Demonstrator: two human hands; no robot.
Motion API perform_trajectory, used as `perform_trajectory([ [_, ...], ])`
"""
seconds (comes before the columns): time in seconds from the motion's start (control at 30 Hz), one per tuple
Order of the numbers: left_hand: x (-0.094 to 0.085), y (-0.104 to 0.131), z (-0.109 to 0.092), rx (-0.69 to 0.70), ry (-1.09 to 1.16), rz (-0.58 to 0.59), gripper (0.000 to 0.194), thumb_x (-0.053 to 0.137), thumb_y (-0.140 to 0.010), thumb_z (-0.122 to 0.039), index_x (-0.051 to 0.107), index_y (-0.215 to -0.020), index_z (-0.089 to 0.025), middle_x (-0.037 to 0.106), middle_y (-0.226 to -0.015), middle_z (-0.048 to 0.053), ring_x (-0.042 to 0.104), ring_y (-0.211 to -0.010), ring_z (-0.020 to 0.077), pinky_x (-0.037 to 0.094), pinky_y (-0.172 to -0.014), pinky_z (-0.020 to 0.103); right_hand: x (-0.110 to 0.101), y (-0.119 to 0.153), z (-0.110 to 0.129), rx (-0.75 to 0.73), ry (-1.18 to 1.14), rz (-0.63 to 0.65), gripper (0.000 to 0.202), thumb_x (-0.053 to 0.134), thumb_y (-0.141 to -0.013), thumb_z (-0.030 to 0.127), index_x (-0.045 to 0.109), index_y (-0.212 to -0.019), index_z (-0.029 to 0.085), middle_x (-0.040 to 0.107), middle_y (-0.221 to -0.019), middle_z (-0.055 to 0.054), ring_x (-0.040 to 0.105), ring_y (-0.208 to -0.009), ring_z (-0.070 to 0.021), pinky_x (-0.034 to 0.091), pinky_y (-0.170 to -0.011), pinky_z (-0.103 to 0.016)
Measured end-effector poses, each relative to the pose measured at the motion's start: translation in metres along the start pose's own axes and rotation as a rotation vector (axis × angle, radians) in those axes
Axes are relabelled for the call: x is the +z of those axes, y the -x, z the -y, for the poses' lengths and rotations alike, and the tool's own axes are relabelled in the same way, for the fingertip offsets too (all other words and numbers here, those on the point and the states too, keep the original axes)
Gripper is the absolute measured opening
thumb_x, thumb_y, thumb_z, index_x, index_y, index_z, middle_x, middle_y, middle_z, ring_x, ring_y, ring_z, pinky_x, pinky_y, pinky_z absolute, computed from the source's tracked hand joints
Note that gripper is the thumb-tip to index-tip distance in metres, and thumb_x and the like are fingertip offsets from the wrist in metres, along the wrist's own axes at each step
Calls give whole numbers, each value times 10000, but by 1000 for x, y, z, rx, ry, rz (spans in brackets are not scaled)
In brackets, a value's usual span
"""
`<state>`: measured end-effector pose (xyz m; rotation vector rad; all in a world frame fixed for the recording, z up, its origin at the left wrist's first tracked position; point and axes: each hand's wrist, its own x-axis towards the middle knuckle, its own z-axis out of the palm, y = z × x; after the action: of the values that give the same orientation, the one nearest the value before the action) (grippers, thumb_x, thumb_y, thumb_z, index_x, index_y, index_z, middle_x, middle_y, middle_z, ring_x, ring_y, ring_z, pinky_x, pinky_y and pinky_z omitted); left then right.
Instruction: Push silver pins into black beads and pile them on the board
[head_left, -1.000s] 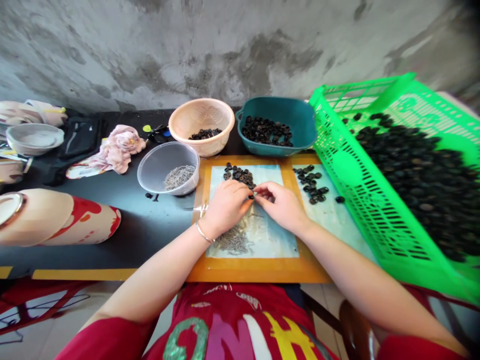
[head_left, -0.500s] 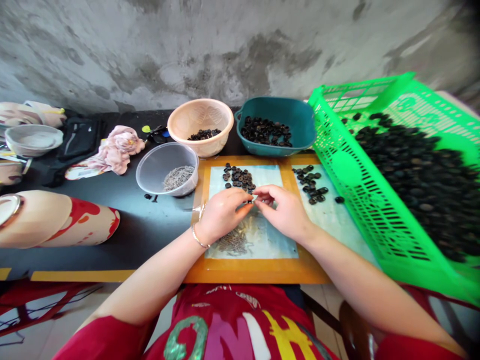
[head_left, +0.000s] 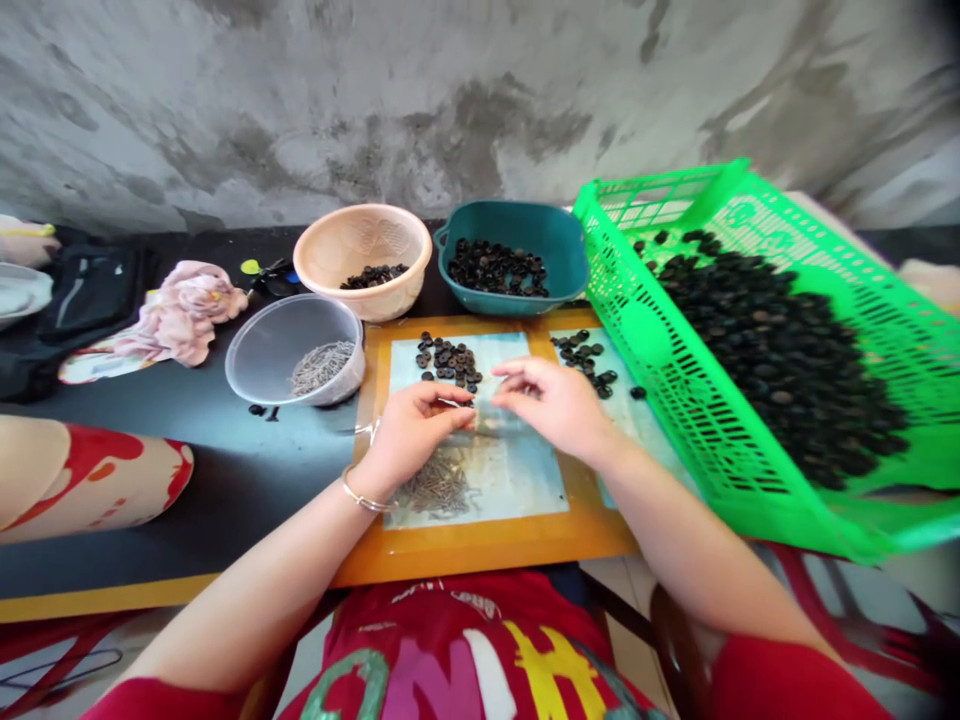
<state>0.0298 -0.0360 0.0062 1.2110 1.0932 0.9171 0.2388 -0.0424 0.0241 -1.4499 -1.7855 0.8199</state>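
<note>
My left hand (head_left: 421, 430) is pinched on a small dark piece at its fingertips, just below a group of black round pieces (head_left: 450, 362) on the pale sheet (head_left: 517, 470). To its right, my right hand (head_left: 553, 400) hangs above the sheet with thumb and fingers apart, and nothing shows between them. A pile of thin metal pins (head_left: 439, 485) lies under and beside my left wrist. More black pieces (head_left: 585, 358) lie beyond my right hand.
A clear bowl (head_left: 247, 350) holds metal pins. Behind stand a peach bowl (head_left: 322, 245) and a teal basin (head_left: 517, 302), both with black pieces. A large green crate (head_left: 675, 400) full of black pieces is at right; a cup-shaped container (head_left: 112, 475) lies at left.
My right hand has moved away from my left, and its fingers have opened. The camera view has shifted to the right, so the bowls and crate appear further left.
</note>
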Motion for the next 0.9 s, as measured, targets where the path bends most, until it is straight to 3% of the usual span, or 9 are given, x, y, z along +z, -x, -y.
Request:
perform_trajectory([
  [0.13,-3,-3,-3,-149,313,-12,310,859,-600,-181,708,-867,-135,714,-734,1,694,-653,108,560,-689,222,-39,-15,-23,78,464,-178,152,734,-806,256,718,-940,185,729,-851,-55,667,-793,-225,508,-737,-351],
  [0.27,-7,-4,-6,-239,412,15,315,872,-575,-139,711,-846,-121,726,-720,13,713,-698,111,555,-724,205,-54,-22,-45,197,758,-87,113,710,-811,270,723,-888,187,721,-838,-69,667,-794,-253,491,-706,-356],
  [0.4,-10,-3,-6,-252,447,55,310,861,-612,-141,731,-892,-114,745,-757,35,728,-751,134,559,-780,238,-52,-20,-47,224,830,-4,112,679,-825,268,723,-905,203,734,-860,-67,677,-801,-264,490,-696,-360],
  [0.5,-11,-3,-6,-235,460,66,289,843,-654,-163,733,-916,-107,754,-773,55,731,-769,140,560,-805,255,-51,-17,-40,205,741,-6,171,642,-846,248,723,-984,191,743,-898,-72,686,-818,-262,512,-730,-370],
  [0.6,-10,-3,-7,-201,447,42,279,841,-656,-166,727,-905,-112,750,-756,43,731,-744,136,564,-793,255,-45,-16,-29,150,514,-34,283,583,-886,233,694,-1141,180,741,-1036,-86,693,-903,-245,529,-817,-373],
  [0.67,-9,-2,-8,-164,410,15,277,838,-661,-175,724,-907,-115,747,-759,35,731,-732,137,568,-781,257,-36,-14,-19,89,343,-14,270,559,-905,253,707,-1123,191,737,-1070,-79,688,-943,-232,527,-856,-369],
  [0.9,-5,6,-11,-24,212,-16,229,826,-689,-213,732,-886,-143,752,-778,35,733,-730,148,589,-758,264,7,2,7,12,-242,72,173,701,-815,305,712,-959,209,703,-788,-9,639,-675,-152,540,-642,-281],
])
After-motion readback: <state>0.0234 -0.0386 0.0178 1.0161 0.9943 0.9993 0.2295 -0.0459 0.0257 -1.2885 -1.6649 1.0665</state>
